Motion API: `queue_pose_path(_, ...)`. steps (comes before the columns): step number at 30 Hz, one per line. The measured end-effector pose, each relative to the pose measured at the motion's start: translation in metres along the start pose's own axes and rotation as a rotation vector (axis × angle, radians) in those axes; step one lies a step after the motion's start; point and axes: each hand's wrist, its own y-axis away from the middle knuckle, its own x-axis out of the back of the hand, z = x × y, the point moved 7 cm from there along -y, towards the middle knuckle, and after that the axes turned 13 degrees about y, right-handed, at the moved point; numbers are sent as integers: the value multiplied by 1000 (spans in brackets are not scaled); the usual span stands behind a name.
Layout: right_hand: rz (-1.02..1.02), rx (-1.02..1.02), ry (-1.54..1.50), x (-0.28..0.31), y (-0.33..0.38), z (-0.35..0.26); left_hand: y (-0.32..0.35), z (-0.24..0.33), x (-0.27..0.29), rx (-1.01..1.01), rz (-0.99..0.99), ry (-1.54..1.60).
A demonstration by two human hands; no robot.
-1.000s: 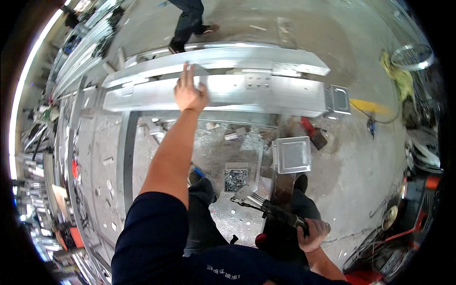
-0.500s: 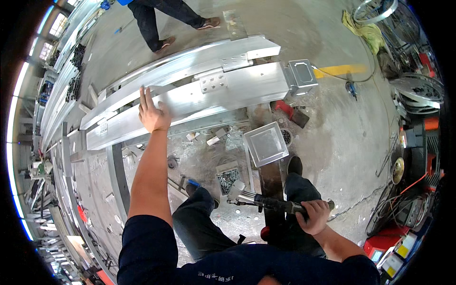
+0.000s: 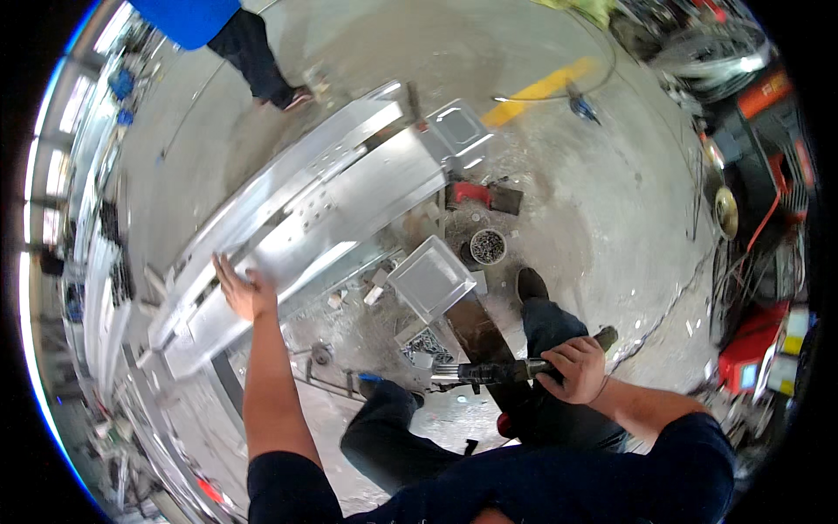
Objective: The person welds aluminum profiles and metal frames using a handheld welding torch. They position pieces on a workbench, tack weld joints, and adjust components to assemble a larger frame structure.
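Observation:
My left hand (image 3: 241, 288) lies flat with spread fingers on a long shiny metal beam (image 3: 323, 218) that runs diagonally across the floor. My right hand (image 3: 574, 367) is closed around the black grip of a long hand tool (image 3: 489, 372) with a silvery metal nose pointing left, held over my knees. I am crouched on the concrete floor in dark trousers and black shoes. A square metal plate (image 3: 432, 279) stands just in front of my legs, between the beam and the tool.
A small round tin of fasteners (image 3: 488, 246) and a red tool (image 3: 476, 194) lie by the beam's end. Another person in a blue top (image 3: 236, 35) stands at the far side. A red machine with cables (image 3: 751, 349) sits at the right. Metal racks (image 3: 96, 288) line the left.
The view has swung, so the beam now runs diagonally. My left hand stays on the beam; my right hand keeps the tool, now more in the middle of the picture.

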Motion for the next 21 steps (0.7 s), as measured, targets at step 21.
queue_pose_path(21,67,24,-35,6,2,5,-7,-3,-7,-33,-118,-85)
